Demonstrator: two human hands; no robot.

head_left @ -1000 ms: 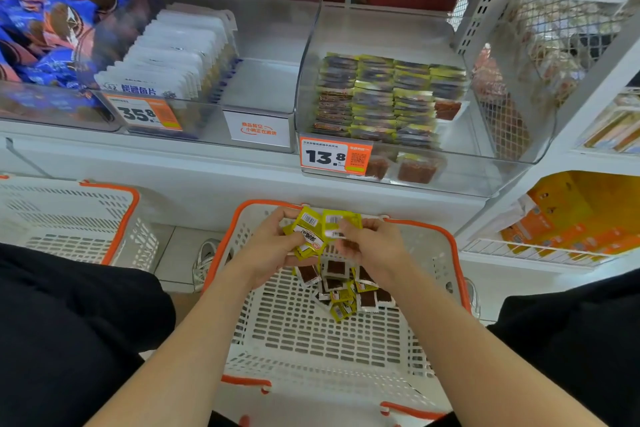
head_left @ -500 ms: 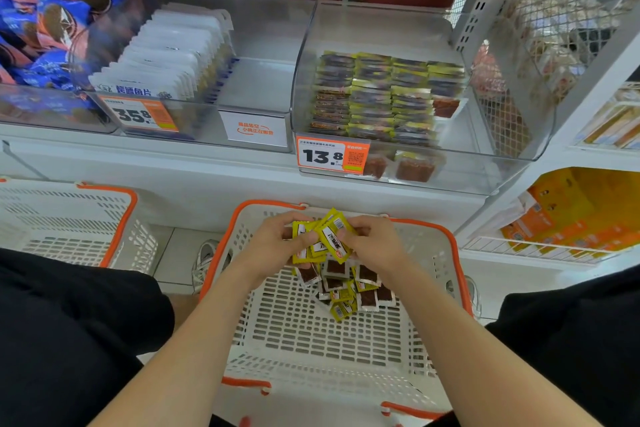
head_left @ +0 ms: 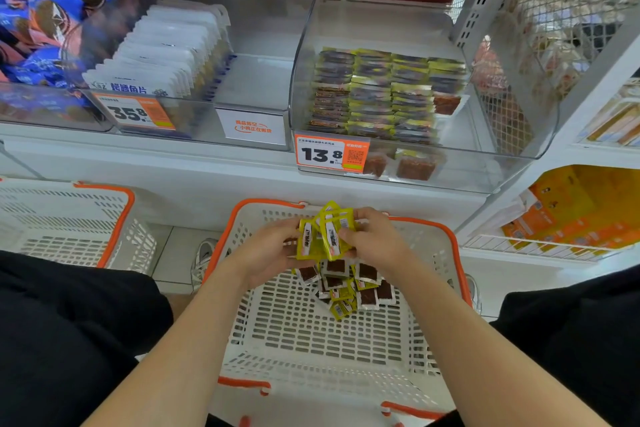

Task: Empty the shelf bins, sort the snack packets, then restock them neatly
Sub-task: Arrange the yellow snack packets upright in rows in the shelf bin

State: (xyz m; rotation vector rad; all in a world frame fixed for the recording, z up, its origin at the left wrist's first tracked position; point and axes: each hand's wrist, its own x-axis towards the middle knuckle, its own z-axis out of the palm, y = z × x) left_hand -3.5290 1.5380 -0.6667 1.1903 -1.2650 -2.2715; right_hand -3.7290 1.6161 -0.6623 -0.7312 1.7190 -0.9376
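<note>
A bunch of small yellow snack packets (head_left: pixel 323 236) is held upright between both hands above the white basket (head_left: pixel 311 333) with orange rim. My left hand (head_left: pixel 268 253) grips the bunch from the left, and my right hand (head_left: pixel 372 243) pinches it from the right. Several loose packets (head_left: pixel 346 284) lie in a heap on the basket floor just under my hands. On the shelf above, a clear bin (head_left: pixel 502 149) holds neat rows of the same yellow packets (head_left: pixel 381 94), with two loose ones at its front.
A second clear bin (head_left: pixel 249 45) to the left holds a row of white pouches (head_left: pixel 166 55) and bare floor beside them. Another white basket (head_left: pixel 69 222) stands at the left. Blue bags (head_left: pixel 38 28) fill the far-left bin. Orange boxes (head_left: pixel 581 215) sit lower right.
The packets in my hands were fanned out; now they are gathered into a tighter upright bunch between both hands. The hands stay over the basket.
</note>
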